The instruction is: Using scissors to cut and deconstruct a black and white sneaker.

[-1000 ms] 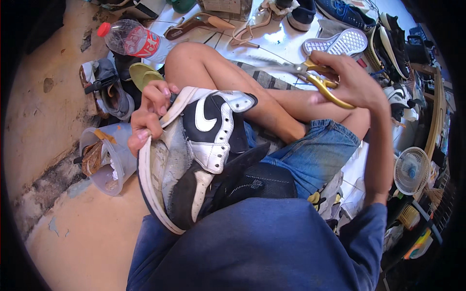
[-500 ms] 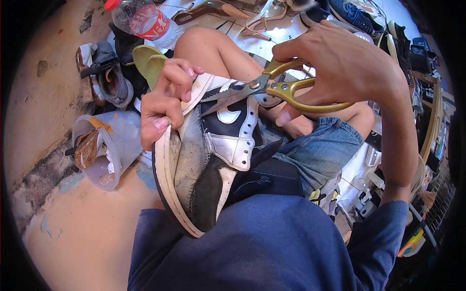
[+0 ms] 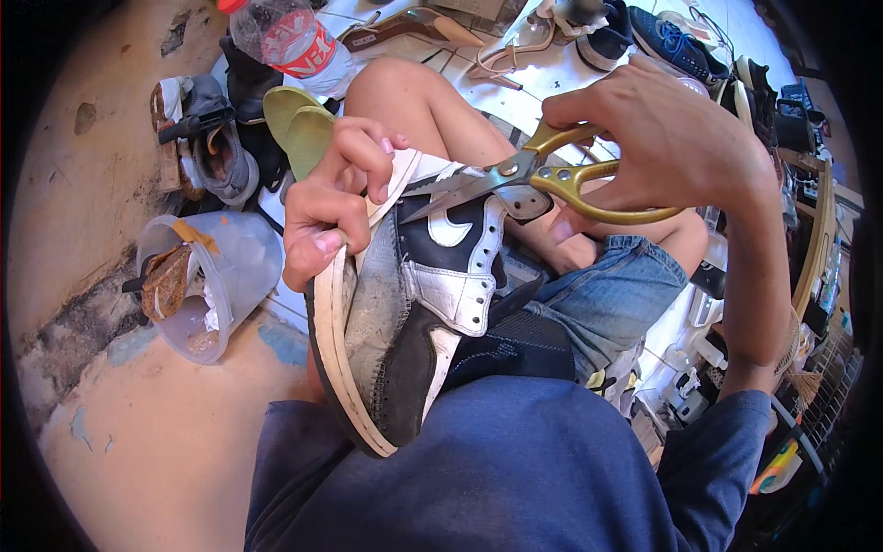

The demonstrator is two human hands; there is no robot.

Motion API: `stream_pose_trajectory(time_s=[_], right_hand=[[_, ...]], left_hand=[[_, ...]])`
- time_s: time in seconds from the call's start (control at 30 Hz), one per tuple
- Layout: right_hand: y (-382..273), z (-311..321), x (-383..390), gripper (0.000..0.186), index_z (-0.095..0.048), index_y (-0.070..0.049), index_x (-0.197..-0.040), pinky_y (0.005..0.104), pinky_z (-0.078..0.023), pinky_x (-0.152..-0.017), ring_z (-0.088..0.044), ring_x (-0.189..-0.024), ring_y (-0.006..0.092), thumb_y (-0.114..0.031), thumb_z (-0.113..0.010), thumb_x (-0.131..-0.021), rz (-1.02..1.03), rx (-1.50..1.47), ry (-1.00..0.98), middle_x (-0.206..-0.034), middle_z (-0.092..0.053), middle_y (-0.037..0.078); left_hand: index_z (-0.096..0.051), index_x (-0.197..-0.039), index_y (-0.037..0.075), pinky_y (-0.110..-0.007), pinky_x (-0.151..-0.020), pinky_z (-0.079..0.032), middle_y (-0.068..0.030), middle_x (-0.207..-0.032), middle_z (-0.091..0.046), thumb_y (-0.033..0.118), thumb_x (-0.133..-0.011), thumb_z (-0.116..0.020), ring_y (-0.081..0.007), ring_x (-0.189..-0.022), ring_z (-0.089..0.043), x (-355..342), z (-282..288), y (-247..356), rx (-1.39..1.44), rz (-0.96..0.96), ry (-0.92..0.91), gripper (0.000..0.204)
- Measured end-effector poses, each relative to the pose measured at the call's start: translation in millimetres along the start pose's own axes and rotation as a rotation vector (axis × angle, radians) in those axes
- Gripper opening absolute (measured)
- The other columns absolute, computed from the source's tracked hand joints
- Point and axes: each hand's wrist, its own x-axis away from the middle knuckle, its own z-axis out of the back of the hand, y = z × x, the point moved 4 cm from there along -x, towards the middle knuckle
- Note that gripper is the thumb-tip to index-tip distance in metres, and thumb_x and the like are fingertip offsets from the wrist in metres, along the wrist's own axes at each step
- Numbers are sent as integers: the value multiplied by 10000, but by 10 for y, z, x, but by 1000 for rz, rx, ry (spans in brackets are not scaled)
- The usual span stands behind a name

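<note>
A black, white and silver sneaker (image 3: pixel 432 285) is held over my lap with its sole partly separated from the upper. My left hand (image 3: pixel 340 198) is closed on the loose white sole edge (image 3: pixel 329 317), pulling it away so the grey lining shows in the gap. My right hand (image 3: pixel 658 138) has its fingers through the gold handles of a pair of scissors (image 3: pixel 524 170). The blades are slightly apart, and their tips lie at the upper's edge near the gap, close to my left fingers.
A tipped clear plastic tub (image 3: pixel 253 267) with scraps lies at left, below grey shoes (image 3: pixel 221 156). Behind are a red-capped bottle (image 3: pixel 294 46), green slippers (image 3: pixel 299 124), heeled sandals (image 3: pixel 414 28) and blue sneakers (image 3: pixel 676 41). A cluttered shelf (image 3: pixel 819 248) lines the right.
The sneaker, both hands and the scissors have shifted slightly right in the view, along with parts of the background. Both grips stay the same.
</note>
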Motion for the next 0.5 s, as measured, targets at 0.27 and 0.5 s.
stream_pose_trajectory(time_s=[0.27,0.5], right_hand=[[-69,56,-204,559,-743,-66,-970,397,-508,-703,-688,-757,310,-528,-874,-685,179,-47,1,-818,-728,103],[-121,81,-256,337,-798,-41,-876,389,-512,-660,-673,-678,312,-296,-846,-660,183,33,94,-732,-703,130]], left_hand=[[-509,-536,128,-540,-1024,-317,-135,-919,-489,377,-618,-534,-323,-1025,-385,-66,-7,12,-10,-2,-3,264],[-520,-542,131,-507,-1009,-309,-120,-911,-492,389,-641,-532,-310,-1028,-380,-14,9,41,-10,41,-26,277]])
